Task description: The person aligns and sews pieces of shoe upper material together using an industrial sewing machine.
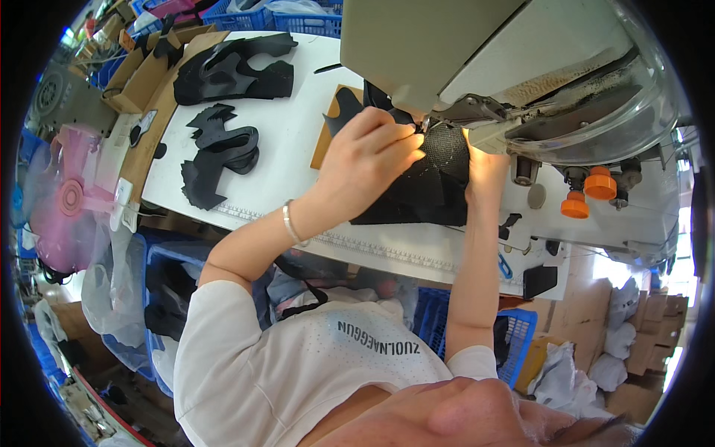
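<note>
My left hand (363, 162) is closed in a pinch close to the needle area of a beige sewing machine (417, 56). What sits between its fingertips is too small to make out. Below it lies a black fabric piece (417, 197) with a mesh part (439, 153), partly under the machine head. My right hand (485, 170) is at the right edge of that piece, lit by the machine's lamp. Its fingers are hidden behind the machine. A brown board (322, 145) with black cut material on it shows beyond my left hand.
Stacked black cut pieces (234, 71) and a curled black stack (220, 153) lie on the white table (298, 141). A ruler strip (387, 252) runs along its front edge. Orange knobs (599, 183), blue thread snips (505, 266) and a pink fan (71, 197) flank the work.
</note>
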Available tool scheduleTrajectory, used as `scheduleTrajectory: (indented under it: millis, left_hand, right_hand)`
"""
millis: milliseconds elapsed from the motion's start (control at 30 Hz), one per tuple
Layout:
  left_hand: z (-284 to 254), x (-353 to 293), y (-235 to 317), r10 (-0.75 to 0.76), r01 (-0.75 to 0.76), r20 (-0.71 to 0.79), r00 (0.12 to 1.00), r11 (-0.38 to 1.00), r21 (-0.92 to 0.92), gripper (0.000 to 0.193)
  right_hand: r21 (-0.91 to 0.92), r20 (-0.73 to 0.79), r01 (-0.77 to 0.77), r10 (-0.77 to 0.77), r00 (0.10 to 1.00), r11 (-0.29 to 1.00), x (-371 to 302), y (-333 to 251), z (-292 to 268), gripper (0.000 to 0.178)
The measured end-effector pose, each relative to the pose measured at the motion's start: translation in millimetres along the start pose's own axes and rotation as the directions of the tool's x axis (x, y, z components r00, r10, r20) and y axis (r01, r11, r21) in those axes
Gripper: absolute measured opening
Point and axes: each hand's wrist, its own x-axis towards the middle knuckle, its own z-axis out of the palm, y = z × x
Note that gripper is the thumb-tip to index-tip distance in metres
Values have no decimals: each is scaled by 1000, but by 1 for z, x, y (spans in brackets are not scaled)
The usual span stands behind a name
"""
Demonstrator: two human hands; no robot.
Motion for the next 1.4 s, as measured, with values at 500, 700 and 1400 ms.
scheduleTrajectory:
  millis: [500, 700, 1400]
  left_hand:
    - [-19, 3, -19, 34, -2, 167, 985, 982, -187, 38]
    - [-19, 2, -13, 86, -62, 162, 983, 987, -150, 41]
    - [-28, 13, -15, -199, 244, 276, 940, 960, -140, 28]
  right_hand:
    - [607, 249, -319, 207, 946, 728, -102, -63, 52, 13]
    - [567, 191, -244, 163, 968, 787, -102, -55, 50, 13]
    - [695, 245, -337, 232, 942, 636, -98, -57, 50, 24]
